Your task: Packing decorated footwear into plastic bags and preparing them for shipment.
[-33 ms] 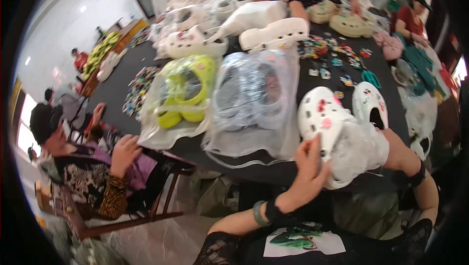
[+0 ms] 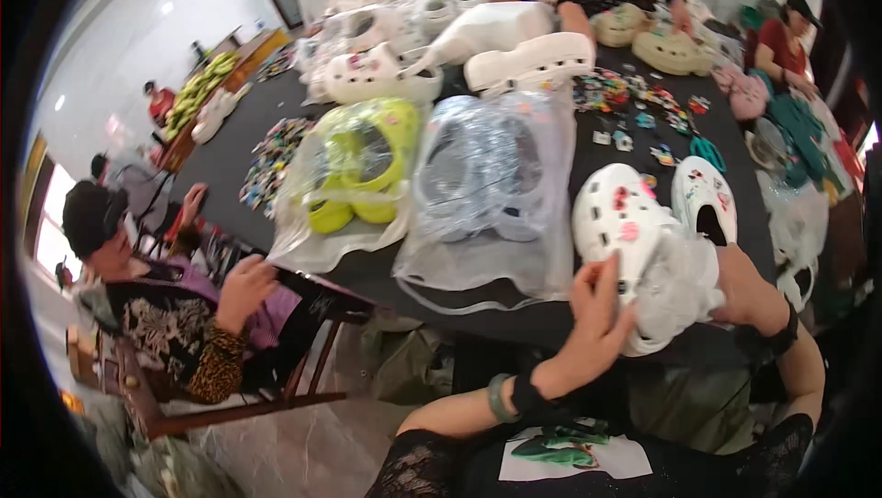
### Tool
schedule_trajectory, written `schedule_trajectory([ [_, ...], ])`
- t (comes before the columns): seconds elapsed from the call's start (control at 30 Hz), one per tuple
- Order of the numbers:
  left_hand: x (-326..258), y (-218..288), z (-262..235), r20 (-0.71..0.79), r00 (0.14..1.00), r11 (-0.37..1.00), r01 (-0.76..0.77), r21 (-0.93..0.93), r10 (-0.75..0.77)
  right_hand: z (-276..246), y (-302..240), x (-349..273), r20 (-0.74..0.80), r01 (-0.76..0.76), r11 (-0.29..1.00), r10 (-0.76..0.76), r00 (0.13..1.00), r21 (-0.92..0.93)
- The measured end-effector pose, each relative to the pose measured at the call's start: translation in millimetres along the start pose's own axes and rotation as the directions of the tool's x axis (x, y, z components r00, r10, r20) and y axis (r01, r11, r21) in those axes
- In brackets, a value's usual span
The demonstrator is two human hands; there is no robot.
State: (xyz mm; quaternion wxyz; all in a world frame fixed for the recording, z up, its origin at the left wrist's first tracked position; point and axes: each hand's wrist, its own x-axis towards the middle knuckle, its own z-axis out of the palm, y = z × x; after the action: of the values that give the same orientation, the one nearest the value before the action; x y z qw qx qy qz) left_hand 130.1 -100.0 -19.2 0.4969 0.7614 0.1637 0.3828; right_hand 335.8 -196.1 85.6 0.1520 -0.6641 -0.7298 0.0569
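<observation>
Near the right front edge of the table I hold a white clog with red and pink charms on its toe. My left hand pinches the clog's near side, thumb and fingers closed on it. Crumpled clear-white plastic bulges at the clog's opening. My right hand is closed around the far side of this plastic, its fingertips hidden. A second white clog with colourful charms lies just beyond, toe pointing away.
Left of my hands lie bagged lavender clogs and bagged lime-green clogs. Loose charms and teal-handled scissors are farther back. White clogs pile up behind. A person sits at left; another handles cream clogs opposite.
The whole view has shifted slightly, so the table's things appear a little farther right. My right hand sits slightly closer in against the plastic; my left hand keeps its hold on the clog.
</observation>
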Motion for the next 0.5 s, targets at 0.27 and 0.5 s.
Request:
schedule_trajectory([
  [0.27,-9.6,-5.7,8.3,0.090,0.994,0.989,0.079,-0.124,-0.068,-5.1,48.6,2.2,0.302,-0.287,0.908,0.378,0.875,-0.306],
  [0.5,-5.4,8.6,23.9,0.159,0.987,0.976,0.050,-0.212,-0.016,33.9,62.9,-8.1,0.208,-0.398,0.245,0.557,0.804,0.884],
])
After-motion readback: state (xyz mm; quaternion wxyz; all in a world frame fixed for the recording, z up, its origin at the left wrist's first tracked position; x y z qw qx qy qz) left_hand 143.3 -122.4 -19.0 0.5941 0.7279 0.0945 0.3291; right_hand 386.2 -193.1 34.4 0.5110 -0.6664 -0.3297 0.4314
